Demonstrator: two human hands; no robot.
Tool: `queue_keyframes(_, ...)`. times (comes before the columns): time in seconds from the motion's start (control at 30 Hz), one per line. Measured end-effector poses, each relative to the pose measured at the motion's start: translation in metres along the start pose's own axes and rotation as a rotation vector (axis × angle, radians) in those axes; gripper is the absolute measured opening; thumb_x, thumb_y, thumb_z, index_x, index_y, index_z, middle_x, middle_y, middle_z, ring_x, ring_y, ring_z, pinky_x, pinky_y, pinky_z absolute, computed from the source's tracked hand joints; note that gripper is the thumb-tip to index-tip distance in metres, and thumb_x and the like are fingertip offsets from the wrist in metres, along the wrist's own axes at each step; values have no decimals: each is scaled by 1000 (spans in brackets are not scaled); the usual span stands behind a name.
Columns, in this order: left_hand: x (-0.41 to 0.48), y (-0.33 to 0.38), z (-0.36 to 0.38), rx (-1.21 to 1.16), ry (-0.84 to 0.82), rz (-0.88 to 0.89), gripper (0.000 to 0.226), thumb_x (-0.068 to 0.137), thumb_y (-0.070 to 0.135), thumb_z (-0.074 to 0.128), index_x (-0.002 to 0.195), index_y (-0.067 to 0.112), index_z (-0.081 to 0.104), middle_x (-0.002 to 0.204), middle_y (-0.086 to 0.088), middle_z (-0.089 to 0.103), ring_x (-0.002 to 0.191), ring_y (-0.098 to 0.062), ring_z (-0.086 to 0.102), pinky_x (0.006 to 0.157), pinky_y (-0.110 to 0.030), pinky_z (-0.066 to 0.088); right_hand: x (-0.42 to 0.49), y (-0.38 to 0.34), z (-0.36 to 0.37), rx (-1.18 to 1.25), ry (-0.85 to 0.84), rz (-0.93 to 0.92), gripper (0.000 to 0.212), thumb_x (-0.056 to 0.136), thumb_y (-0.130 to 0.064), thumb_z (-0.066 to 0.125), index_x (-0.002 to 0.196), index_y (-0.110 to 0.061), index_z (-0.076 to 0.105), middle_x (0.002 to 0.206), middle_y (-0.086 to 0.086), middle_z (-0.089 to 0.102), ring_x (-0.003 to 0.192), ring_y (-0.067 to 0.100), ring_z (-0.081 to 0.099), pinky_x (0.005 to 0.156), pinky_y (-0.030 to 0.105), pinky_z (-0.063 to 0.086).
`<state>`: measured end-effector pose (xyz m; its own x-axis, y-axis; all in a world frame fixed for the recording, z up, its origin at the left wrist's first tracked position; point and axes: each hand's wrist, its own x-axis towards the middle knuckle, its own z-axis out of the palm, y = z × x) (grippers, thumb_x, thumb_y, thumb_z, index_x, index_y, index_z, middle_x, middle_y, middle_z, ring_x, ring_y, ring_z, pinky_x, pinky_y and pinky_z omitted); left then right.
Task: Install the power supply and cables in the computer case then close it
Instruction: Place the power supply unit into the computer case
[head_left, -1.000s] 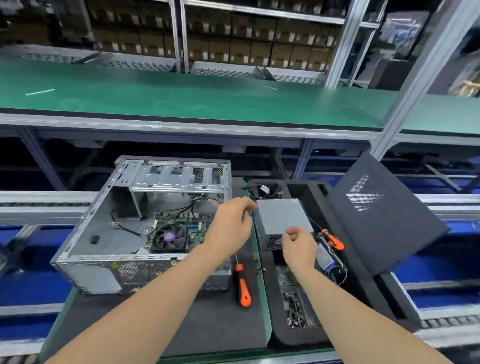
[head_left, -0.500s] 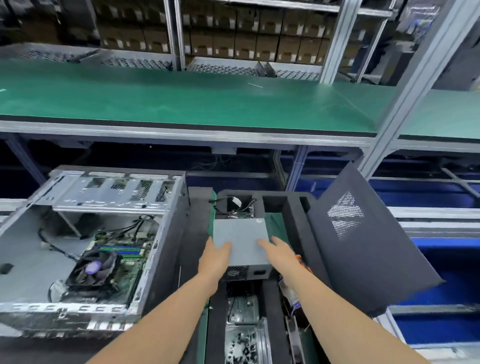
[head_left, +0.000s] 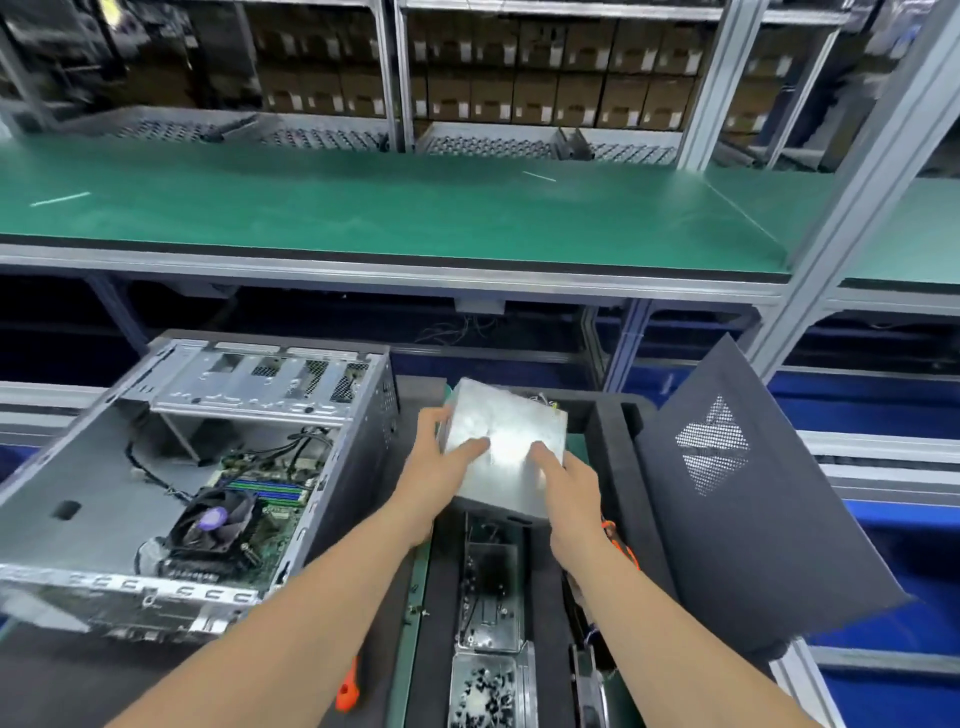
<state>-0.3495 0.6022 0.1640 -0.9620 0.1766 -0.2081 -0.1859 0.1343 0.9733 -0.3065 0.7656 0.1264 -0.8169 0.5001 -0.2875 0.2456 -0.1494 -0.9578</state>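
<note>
The grey metal power supply (head_left: 506, 431) is lifted and tilted above the black foam tray (head_left: 613, 441). My left hand (head_left: 434, 467) grips its left side, thumb on top. My right hand (head_left: 569, 480) holds its right near corner, thumb on the top face. Some of its cables (head_left: 540, 397) show behind it. The open computer case (head_left: 171, 431) lies on its side at the left, with the motherboard and its black CPU fan (head_left: 213, 525) inside. The dark side panel (head_left: 743, 499) with a diamond vent leans at the right of the tray.
Clear plastic boxes of screws (head_left: 485, 686) sit in the tray's near slot. An orange-handled screwdriver (head_left: 347, 691) lies on the black mat near my left forearm, and another orange tool (head_left: 621, 545) pokes out by my right wrist. A green shelf (head_left: 415, 213) spans the back.
Both hands went from resting flat on the power supply in the tray to gripping it and raising it tilted. The view shifted slightly left.
</note>
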Motion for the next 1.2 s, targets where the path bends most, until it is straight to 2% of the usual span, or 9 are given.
queue_keyframes(0.17, -16, 68, -29, 242, -15, 287, 53, 70, 51, 86, 113, 53, 56, 122, 23, 58, 93, 7, 62, 70, -26, 54, -12, -37, 13, 337, -47, 156, 26, 81, -42, 69, 99, -24, 73, 109, 6, 75, 95, 28, 70, 84, 43, 56)
queue_keyframes(0.33, -44, 111, -74, 183, 22, 409, 55, 68, 30, 94, 113, 47, 69, 104, 33, 65, 89, 16, 62, 60, -10, 51, -14, -90, 30, 468, -142, 130, 27, 94, -44, 66, 85, -19, 63, 57, -6, 59, 45, 12, 45, 51, 29, 37)
queue_keyframes(0.43, -60, 124, -105, 226, 59, 407, 58, 66, 34, 95, 115, 50, 68, 116, 23, 64, 110, -4, 61, 76, -26, 57, -18, -114, 49, 528, -222, 171, 20, 101, -27, 66, 86, -15, 62, 60, -4, 65, 47, 11, 50, 53, 25, 41)
queue_keyframes(0.53, -72, 132, -134, 177, 150, 369, 58, 62, 31, 96, 111, 52, 71, 116, 6, 64, 107, -18, 64, 68, -27, 57, -35, -124, 81, 614, -327, 190, 10, 106, -16, 60, 99, -9, 64, 82, 2, 72, 41, 7, 55, 47, 23, 48)
queue_keyframes(0.63, -83, 142, -172, 111, 225, 306, 59, 57, 28, 96, 108, 50, 74, 107, -2, 73, 84, -24, 75, 59, -31, 60, -48, -129, 112, 601, -403, 107, 4, 103, -9, 61, 106, -7, 63, 90, 3, 73, 55, 9, 65, 53, 24, 50)
queue_keyframes(0.77, -91, 145, -231, 58, 251, 246, 65, 49, 29, 96, 109, 44, 77, 107, 9, 77, 86, -21, 77, 74, -38, 63, -60, -132, 147, 578, -564, 60, 8, 100, -8, 62, 95, -8, 68, 94, 4, 72, 82, 16, 72, 88, 30, 52)
queue_keyframes(0.93, -91, 136, -293, 90, 286, 138, 63, 47, 30, 97, 106, 41, 78, 102, 9, 79, 84, -14, 77, 71, -26, 60, -84, -132, 204, 581, -469, 76, 19, 100, -7, 65, 94, -22, 56, 93, 3, 69, 89, 26, 73, 80, 38, 57)
queue_keyframes(1.07, -92, 127, -332, 210, 386, 60, 61, 42, 42, 91, 102, 46, 77, 101, 13, 75, 96, -15, 69, 82, -35, 58, -104, -126, 243, 281, -383, -7, 8, 100, -17, 69, 106, -22, 67, 102, 8, 79, 90, 23, 71, 88, 40, 54)
queue_keyframes(1.2, -90, 121, -366, 379, 423, 38, 62, 49, 49, 87, 110, 53, 71, 94, 19, 64, 81, -3, 56, 62, -26, 46, -123, -117, 285, 75, -392, -108, 21, 101, -18, 66, 116, -3, 72, 116, 16, 76, 105, 32, 72, 87, 37, 60)
